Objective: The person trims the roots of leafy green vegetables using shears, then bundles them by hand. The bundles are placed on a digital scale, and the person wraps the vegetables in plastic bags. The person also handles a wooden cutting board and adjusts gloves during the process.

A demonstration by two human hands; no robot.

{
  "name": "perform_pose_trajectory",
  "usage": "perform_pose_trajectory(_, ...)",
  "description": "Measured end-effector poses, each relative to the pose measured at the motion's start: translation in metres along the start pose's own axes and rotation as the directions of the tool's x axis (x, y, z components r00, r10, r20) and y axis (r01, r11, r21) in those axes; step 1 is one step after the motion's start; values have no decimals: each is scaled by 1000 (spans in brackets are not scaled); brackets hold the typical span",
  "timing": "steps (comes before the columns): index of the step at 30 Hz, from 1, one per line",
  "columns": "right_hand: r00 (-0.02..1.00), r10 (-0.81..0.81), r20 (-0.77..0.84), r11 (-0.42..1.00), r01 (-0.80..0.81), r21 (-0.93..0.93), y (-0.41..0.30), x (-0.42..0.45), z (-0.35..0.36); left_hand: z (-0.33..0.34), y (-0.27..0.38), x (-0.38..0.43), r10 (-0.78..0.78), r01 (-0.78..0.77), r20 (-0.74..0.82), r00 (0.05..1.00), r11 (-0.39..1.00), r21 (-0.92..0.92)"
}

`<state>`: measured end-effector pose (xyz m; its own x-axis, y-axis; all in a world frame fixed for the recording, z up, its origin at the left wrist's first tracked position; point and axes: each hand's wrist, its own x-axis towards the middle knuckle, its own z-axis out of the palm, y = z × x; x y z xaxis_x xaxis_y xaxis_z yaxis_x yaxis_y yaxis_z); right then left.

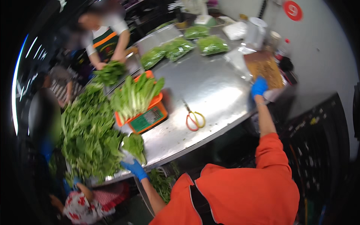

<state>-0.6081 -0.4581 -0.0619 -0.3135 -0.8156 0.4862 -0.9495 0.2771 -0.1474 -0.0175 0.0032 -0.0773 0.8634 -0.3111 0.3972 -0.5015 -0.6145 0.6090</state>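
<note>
My left hand (135, 169), in a blue glove, rests at the front edge of the metal table (168, 146), fingers apart, beside a loose lettuce leaf (135, 146) and the big heap of leafy greens (90, 135). My right hand (259, 86), also blue-gloved, reaches to the table's right side and touches the near edge of a brown sheet or board (264, 67); whether its fingers grip anything is unclear. Between my hands lie scissors (194, 120) with red and yellow handles. An orange scale (149, 118) with a green panel carries a bunch of leafy stalks (135, 97).
Bagged greens (212, 45) lie at the far side, near a white container (256, 29) and a bottle (282, 49). Across the table a person (108, 39) handles greens. Another person (81, 205) is at the lower left. A wall bounds the right.
</note>
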Motion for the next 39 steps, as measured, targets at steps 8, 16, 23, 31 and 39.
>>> perform_pose_trajectory(8,993,-41,-111,996,50,79,63,22,27,7,52,17,-9,22,78,997,986,-165)
perform_pose_trajectory(16,936,-314,-159,828,352,436,-64,-41,-110,45,107,126,-70,184,214,974,798,-575)
perform_pose_trajectory(23,679,-606,414,610,62,790,-204,-156,-101,129,93,200,-106,162,234,966,958,-236)
perform_pose_trajectory(31,430,-742,514,-15,-778,628,-370,-191,-156,171,117,209,-27,149,349,937,933,-329)
perform_pose_trajectory(39,287,-721,630,172,-807,564,-433,-184,-181,146,142,231,26,596,746,666,582,-553)
